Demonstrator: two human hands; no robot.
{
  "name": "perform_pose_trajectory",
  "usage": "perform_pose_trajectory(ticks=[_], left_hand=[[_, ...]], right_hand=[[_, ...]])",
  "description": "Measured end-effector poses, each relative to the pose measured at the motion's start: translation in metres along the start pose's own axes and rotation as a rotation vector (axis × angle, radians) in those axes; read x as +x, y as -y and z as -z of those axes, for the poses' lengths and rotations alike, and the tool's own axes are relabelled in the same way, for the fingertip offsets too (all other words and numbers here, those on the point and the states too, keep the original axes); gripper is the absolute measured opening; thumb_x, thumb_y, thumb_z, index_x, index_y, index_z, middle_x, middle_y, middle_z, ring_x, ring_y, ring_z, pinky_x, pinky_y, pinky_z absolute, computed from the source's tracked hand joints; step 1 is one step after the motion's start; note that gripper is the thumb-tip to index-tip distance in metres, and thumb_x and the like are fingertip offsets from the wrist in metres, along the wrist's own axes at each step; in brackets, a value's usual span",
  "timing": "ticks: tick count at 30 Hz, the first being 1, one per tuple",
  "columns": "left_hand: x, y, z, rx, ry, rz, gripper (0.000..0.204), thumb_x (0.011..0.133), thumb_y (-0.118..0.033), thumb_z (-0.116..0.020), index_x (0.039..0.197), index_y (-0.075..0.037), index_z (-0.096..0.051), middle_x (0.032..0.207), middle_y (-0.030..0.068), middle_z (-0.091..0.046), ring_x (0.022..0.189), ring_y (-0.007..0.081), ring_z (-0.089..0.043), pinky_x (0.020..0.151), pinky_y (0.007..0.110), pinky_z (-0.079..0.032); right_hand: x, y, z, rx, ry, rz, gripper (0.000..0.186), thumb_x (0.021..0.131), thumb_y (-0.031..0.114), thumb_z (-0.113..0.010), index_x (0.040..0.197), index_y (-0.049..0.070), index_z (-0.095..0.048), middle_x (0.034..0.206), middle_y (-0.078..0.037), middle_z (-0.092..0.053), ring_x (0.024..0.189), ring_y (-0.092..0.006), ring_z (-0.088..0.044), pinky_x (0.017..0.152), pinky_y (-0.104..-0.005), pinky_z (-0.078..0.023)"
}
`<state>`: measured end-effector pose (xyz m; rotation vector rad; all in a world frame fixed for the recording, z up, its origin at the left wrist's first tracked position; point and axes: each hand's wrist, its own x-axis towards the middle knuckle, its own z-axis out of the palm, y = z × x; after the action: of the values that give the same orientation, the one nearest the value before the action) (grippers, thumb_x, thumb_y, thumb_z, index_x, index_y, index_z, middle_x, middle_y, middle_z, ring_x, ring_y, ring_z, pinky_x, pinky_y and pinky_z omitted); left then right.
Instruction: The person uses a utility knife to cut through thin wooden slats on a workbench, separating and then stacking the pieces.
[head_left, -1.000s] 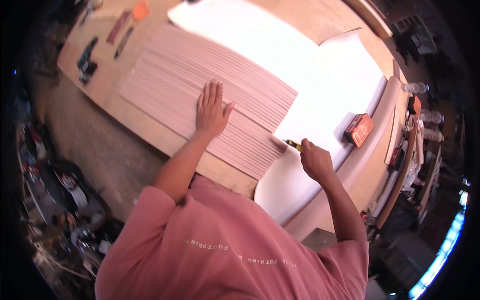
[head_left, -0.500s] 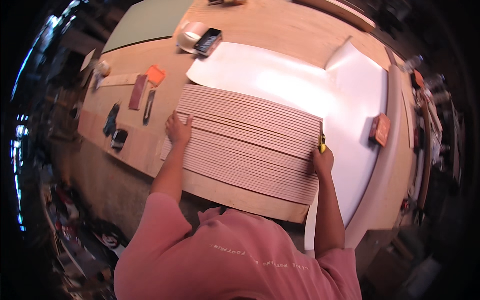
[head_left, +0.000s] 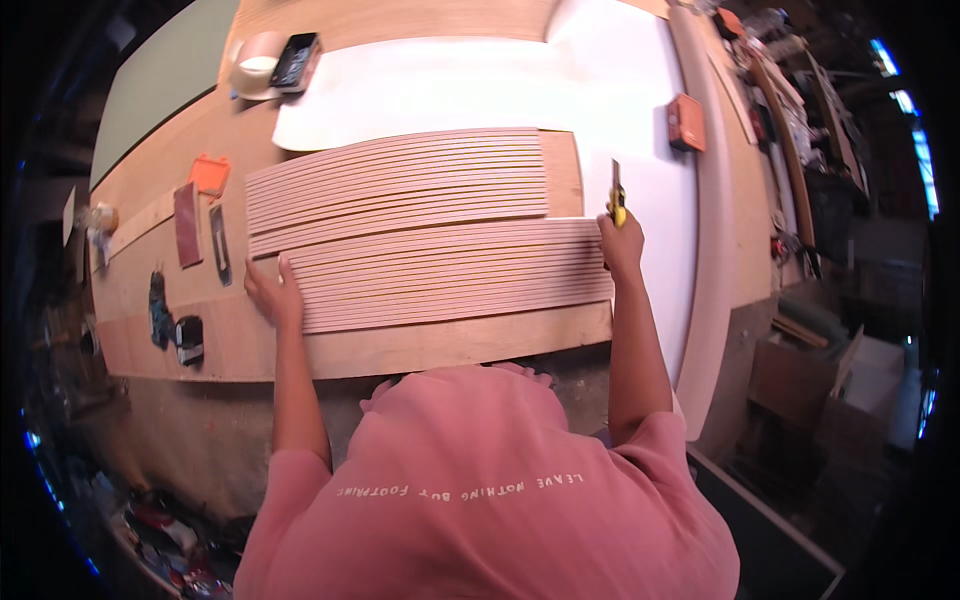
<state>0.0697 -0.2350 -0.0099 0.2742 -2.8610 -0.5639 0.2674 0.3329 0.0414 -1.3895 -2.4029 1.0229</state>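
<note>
Two pale pink fluted panels, an upper piece (head_left: 400,175) and a lower piece (head_left: 440,275), lie in front of me. The lower piece reaches farther right; bare wood (head_left: 563,175) shows beside the upper one. My left hand (head_left: 275,290) grips the left end of the lower piece, thumb and fingers curled at its edge. My right hand (head_left: 620,245) is closed on a yellow utility knife (head_left: 619,205), blade pointing away from me, with the hand against that piece's right end. White sheeting (head_left: 420,90) spreads behind and to the right of the panels.
The wooden table (head_left: 450,350) also bears a black box (head_left: 294,62), a tape roll (head_left: 255,68), an orange square (head_left: 208,175), sanding strips (head_left: 187,225), a drill (head_left: 158,310), a battery (head_left: 189,340), an orange box (head_left: 686,123) and a long pink roll (head_left: 715,250). Clutter (head_left: 820,120) crowds the right.
My left hand has gone from lying flat to gripping the left end. The knife has swung to point away from me. The lower piece has shifted right relative to the upper.
</note>
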Motion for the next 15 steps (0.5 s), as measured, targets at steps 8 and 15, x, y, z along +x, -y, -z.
perform_pose_trajectory(ticks=[8, 15], left_hand=[[-0.049, -0.002, 0.005, 0.083, 0.131, -0.027, 0.078, 0.098, -0.043, -0.067, 0.154, 0.002, -0.037, 0.145, 0.0265, -0.046, 0.136, 0.0426, -0.043, 0.115, 0.052, -0.035], [-0.093, -0.114, -0.004, 0.021, -0.075, -0.409, 0.075, 0.093, -0.026, -0.072, 0.154, 0.0, -0.037, 0.15, 0.0232, -0.041, 0.141, 0.0409, -0.038, 0.116, 0.055, -0.032]], right_hand=[[-0.09, -0.077, 0.065, 0.412, -0.045, -0.384, 0.03, 0.099, 0.019, -0.067, 0.121, 0.0, -0.064, 0.094, -0.007, -0.066, 0.073, -0.0162, -0.066, 0.059, -0.0314, -0.055], [-0.079, -0.059, 0.107, 0.487, 0.135, -0.251, 0.036, 0.099, 0.017, -0.062, 0.126, 0.0, -0.044, 0.084, -0.009, -0.063, 0.064, -0.0137, -0.061, 0.059, -0.0306, -0.051]])
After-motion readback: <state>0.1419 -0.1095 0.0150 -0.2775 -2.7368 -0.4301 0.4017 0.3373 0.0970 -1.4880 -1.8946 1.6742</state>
